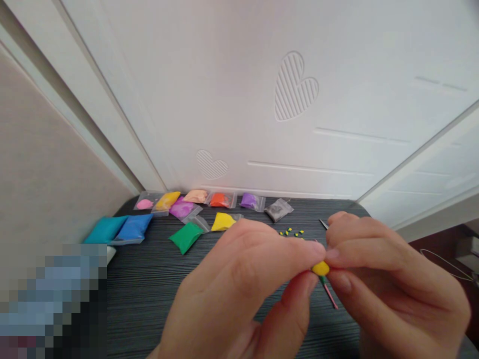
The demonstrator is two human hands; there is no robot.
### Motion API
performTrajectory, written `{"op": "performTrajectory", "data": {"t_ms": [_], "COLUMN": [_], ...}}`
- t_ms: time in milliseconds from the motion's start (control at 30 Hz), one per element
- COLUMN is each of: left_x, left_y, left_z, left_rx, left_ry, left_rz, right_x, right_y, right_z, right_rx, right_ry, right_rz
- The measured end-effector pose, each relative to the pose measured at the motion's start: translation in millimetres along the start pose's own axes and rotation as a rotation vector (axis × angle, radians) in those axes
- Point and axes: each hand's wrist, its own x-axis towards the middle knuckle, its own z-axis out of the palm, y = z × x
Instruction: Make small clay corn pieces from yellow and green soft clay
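A small lump of yellow clay (321,269) is pinched between my two hands, above the dark table. My left hand (243,279) presses it from the left with thumb and forefinger closed. From the right, the thumb and forefinger of my right hand (396,279) close on the same lump. Just below it shows a thin pink stick (331,297) with a green part near its upper end, partly hidden by the clay. Behind my fingers lie several tiny green-and-yellow pieces (297,234). A pointed metal tip (323,224) shows beside my right hand; the rest of it is hidden.
Along the table's (149,289) back lie several clay bags, including a green bag (187,237), a yellow bag (223,221), a purple bag (251,201), a grey bag (279,210) and a blue bag (134,227). A white panel (224,99) with carved hearts rises behind them. Blurred blocks cover the lower left.
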Motion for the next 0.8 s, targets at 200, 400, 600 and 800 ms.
{"op": "performTrajectory", "data": {"t_ms": [200, 400, 600, 800], "left_x": [1.3, 0.3, -1.2, -1.5], "left_y": [5.1, 4.1, -6.8, -7.3], "left_z": [1.8, 1.8, -4.6, -4.5], "left_rx": [0.012, -0.017, 0.042, 0.079], "left_ry": [0.009, -0.025, -0.046, -0.026], "left_rz": [-0.031, -0.032, 0.032, 0.039], "right_x": [0.9, 1.7, 2.1, 0.9], "right_y": [-1.1, 0.7, 0.1, 0.6], "right_z": [-0.4, -0.7, 0.2, 0.7], "right_rx": [0.025, 0.031, 0.03, 0.051], "right_ry": [-0.012, -0.021, -0.022, -0.004], "right_rz": [0.023, 0.012, 0.02, 0.016]}}
